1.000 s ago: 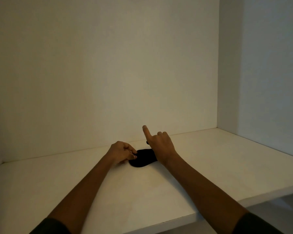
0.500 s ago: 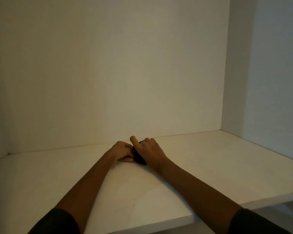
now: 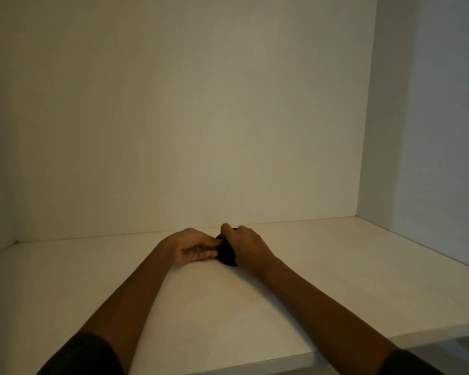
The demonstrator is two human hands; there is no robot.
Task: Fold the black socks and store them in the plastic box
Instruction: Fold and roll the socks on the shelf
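Two bare hands meet over a small bundle of black socks (image 3: 226, 255) on a white shelf (image 3: 336, 280), seen from the head camera. The socks show only as a dark, rounded, compact lump, mostly hidden between the hands; its fabric reads as flat black in the dim warm light, with no visible pattern, and whether it is one sock or a pair cannot be told. It lies on the shelf toward the far side, near the back wall (image 3: 187, 117) and roughly midway between the left and right side panels.

The left hand (image 3: 194, 249) lies low on the shelf, palm turned partly inward, its extended fingers (image 3: 210, 243) touching the left edge of the bundle. The right hand (image 3: 248, 246) curls over the top and right side of the socks, fingers bent down around them in a closed grip, thumb (image 3: 226, 229) raised at the far edge. Dark sleeves (image 3: 84, 355) cover both forearms at the near edge.
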